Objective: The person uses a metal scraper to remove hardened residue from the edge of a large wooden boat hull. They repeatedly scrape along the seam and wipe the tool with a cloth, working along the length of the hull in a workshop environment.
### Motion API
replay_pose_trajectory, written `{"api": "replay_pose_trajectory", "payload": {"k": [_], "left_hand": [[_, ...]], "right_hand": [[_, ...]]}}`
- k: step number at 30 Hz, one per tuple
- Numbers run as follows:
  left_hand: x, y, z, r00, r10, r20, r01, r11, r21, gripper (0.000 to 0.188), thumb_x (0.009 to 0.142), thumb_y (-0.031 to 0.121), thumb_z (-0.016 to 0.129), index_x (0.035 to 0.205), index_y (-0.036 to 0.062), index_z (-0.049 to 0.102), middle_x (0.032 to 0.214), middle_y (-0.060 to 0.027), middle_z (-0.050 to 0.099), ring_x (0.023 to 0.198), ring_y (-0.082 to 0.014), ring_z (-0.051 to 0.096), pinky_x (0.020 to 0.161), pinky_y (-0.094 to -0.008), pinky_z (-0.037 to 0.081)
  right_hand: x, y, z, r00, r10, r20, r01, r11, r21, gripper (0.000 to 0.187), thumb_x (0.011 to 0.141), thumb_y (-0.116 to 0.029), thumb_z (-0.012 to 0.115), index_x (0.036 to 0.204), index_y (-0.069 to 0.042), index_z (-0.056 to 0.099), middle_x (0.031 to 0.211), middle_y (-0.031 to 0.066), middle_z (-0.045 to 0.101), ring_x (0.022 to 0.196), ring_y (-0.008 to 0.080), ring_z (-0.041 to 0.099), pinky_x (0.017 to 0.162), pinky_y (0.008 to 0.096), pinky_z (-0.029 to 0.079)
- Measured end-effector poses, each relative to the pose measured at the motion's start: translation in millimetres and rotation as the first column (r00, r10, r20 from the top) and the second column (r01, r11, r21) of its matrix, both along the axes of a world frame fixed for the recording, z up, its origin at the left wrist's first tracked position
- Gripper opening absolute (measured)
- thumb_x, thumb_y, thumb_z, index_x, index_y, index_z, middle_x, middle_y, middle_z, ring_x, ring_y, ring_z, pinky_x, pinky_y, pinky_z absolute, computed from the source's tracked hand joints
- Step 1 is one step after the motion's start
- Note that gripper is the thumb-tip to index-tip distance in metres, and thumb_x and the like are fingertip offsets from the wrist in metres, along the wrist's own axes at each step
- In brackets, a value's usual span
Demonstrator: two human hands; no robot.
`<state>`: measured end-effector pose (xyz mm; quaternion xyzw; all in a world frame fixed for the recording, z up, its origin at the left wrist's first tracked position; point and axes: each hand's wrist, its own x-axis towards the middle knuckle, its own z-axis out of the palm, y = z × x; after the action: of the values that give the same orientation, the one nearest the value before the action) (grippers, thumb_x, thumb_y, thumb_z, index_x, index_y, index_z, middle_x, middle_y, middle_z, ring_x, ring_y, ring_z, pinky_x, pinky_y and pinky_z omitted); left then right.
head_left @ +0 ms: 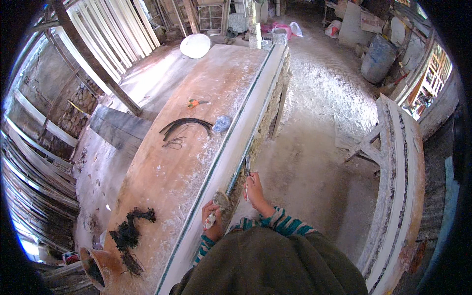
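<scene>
My left hand (212, 216) rests on the front edge of a long dusty workbench (196, 128) and grips a small plaster-crusted tool (220, 200) with a lump on its end. My right hand (254, 191) hangs just off the bench's edge and holds a thin metal blade (248, 164) pointing up along the white moulding strip (241, 142) that runs down the bench's side. Both sleeves are striped teal.
On the bench lie orange-handled scissors (195, 103), curved black strips (184, 125), a blue-grey rag (222, 123), a tangle of black fibre (129, 233) and a white disc (195, 45) at the far end. A second long white moulding (400, 187) stands at right; a grey barrel (377, 58) behind.
</scene>
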<state>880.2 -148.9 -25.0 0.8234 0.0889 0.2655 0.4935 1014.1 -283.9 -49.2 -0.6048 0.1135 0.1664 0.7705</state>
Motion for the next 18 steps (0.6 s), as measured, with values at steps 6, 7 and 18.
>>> {"api": "replay_pose_trajectory", "payload": {"k": [6, 7, 18], "left_hand": [[5, -4, 7, 0.999, 0.042, -0.011, -0.042, 0.999, -0.018, 0.011, 0.082, 0.01, 0.054, 0.089, 0.0019, 0.055, 0.106, -0.0219, 0.052, 0.103, -0.0329, 0.05, 0.089, -0.0401, 0.038], [4, -3, 5, 0.999, 0.048, -0.021, -0.048, 0.999, -0.008, 0.011, 0.082, 0.011, 0.053, 0.089, 0.002, 0.055, 0.106, -0.022, 0.052, 0.103, -0.0329, 0.05, 0.089, -0.04, 0.038], [8, 1, -3, 1.0, 0.011, -0.02, -0.008, 0.994, 0.107, 0.013, 0.083, 0.014, 0.053, 0.088, 0.0023, 0.057, 0.105, -0.0224, 0.053, 0.101, -0.0325, 0.051, 0.088, -0.0392, 0.039]], "right_hand": [[61, -13, 2, 0.998, -0.022, 0.052, 0.022, 1.0, -0.004, 0.024, 0.092, -0.022, 0.035, 0.11, -0.006, 0.037, 0.061, 0.0046, 0.045, 0.036, 0.0124, 0.04, 0.031, 0.0279, 0.035], [54, -14, 4, 0.998, -0.008, 0.057, 0.008, 1.0, -0.004, 0.024, 0.092, -0.022, 0.035, 0.11, -0.006, 0.038, 0.06, 0.0044, 0.045, 0.036, 0.0123, 0.04, 0.031, 0.0279, 0.035], [65, -24, -17, 0.997, 0.039, 0.072, -0.034, 0.997, -0.066, 0.022, 0.091, -0.02, 0.037, 0.111, -0.01, 0.038, 0.06, 0.0042, 0.044, 0.035, 0.0136, 0.041, 0.031, 0.0288, 0.035]]}}
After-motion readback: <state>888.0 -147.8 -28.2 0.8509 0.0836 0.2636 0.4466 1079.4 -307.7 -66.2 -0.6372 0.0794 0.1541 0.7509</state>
